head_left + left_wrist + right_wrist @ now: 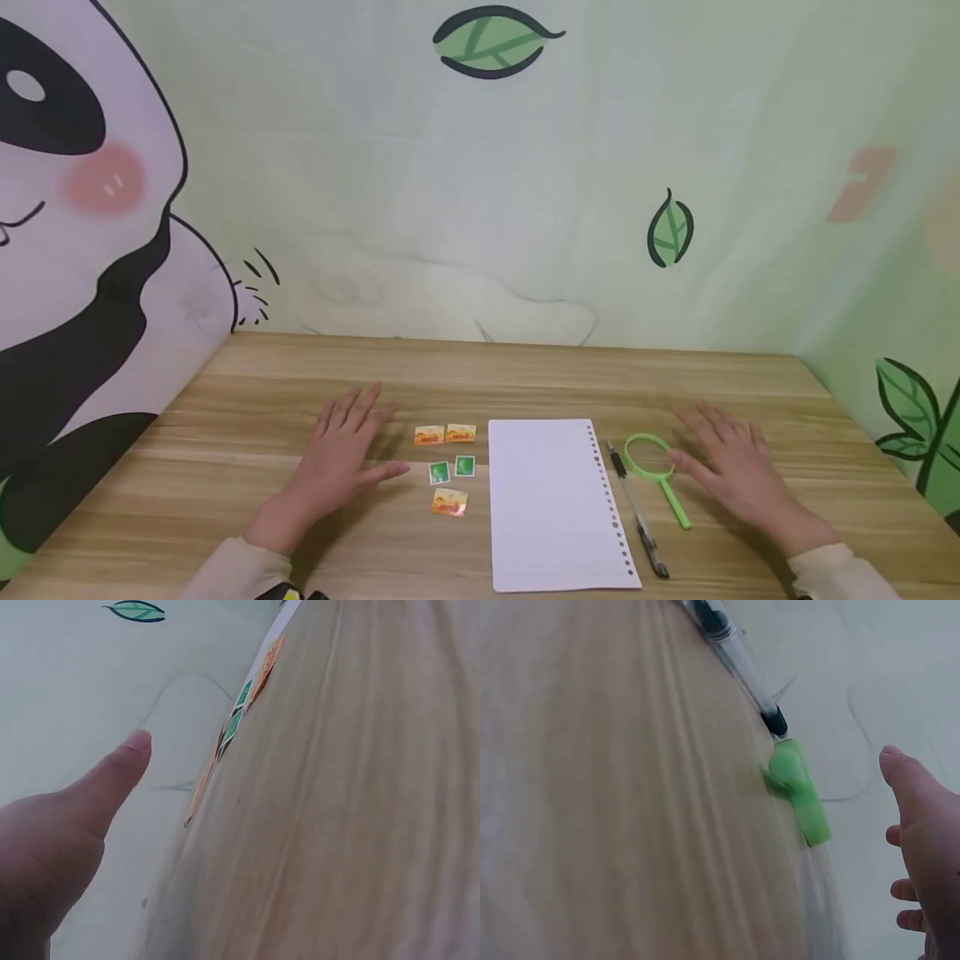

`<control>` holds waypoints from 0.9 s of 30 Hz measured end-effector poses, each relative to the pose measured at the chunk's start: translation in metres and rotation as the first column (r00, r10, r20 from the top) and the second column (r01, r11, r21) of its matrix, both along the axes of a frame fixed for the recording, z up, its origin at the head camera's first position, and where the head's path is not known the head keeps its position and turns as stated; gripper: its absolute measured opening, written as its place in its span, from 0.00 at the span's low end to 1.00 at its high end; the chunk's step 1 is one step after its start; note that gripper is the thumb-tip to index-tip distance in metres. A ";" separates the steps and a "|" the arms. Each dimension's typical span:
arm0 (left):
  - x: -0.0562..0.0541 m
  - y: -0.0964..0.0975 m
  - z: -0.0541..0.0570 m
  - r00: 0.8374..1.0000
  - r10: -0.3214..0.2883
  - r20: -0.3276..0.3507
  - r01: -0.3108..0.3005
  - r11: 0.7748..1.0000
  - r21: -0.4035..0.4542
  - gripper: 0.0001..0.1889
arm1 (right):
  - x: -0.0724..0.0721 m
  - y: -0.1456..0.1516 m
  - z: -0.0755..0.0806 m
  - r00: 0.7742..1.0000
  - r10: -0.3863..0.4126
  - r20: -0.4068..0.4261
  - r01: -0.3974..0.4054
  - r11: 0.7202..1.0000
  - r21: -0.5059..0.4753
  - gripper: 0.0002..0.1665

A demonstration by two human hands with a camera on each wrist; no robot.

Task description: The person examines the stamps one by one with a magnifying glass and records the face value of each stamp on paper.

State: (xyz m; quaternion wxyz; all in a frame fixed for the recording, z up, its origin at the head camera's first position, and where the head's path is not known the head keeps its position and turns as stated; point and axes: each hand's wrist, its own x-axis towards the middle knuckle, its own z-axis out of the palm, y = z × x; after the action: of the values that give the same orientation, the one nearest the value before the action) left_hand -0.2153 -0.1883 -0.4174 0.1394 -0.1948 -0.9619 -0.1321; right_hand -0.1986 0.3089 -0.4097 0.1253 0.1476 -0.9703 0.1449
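My left hand [337,462] is spread with straight fingers over the table, left of several small stickers, and holds nothing. Three of these are orange, among them a lower sticker [450,502]; two are green with white borders, one green sticker [438,473] lying beside the other. On the right, my right hand [738,471] is also spread and holds nothing. Its thumb overlaps the rim of a green magnifying glass [673,502] in the head view. Left of the magnifying glass lies a clear pen [636,508] with black ends. A white sheet of punched, lined paper [555,500] lies between stickers and pen.
The wood-grain table [375,567] meets a pale green wall cloth [450,208] printed with leaves at its back edge. A printed panda [172,275] covers the left wall. A beige sleeve [236,571] shows at the left wrist.
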 end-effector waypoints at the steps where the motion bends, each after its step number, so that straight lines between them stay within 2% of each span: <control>1: 0.000 0.001 0.002 1.000 -0.007 -0.008 0.007 1.000 0.005 0.45 | 0.001 0.000 0.002 1.000 0.002 0.001 -0.002 1.000 -0.009 0.37; 10: 0.007 0.014 0.019 0.991 -0.085 -0.100 0.087 0.996 0.015 0.40 | 0.008 -0.004 0.014 1.000 0.019 0.012 -0.018 0.998 -0.054 0.37; 18: 0.018 0.028 0.029 0.980 -0.161 -0.117 0.172 0.982 0.085 0.28 | 0.015 -0.014 0.027 0.998 0.045 0.042 -0.039 0.992 -0.123 0.33; 23: 0.023 0.035 0.031 0.964 -0.236 -0.118 0.246 0.966 0.076 0.19 | 0.019 -0.023 0.035 0.998 0.048 0.048 -0.042 0.992 -0.116 0.31; 27: 0.025 0.040 0.028 0.950 -0.292 -0.111 0.298 0.953 0.046 0.17 | 0.023 -0.029 0.037 0.997 0.050 0.065 -0.042 0.992 -0.121 0.26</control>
State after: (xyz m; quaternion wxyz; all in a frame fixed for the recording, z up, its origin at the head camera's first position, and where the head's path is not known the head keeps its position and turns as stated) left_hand -0.1904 -0.1481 -0.3898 0.1736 -0.3386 -0.9088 -0.1709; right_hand -0.1752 0.2795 -0.3727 0.0976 0.1570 -0.9599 0.2105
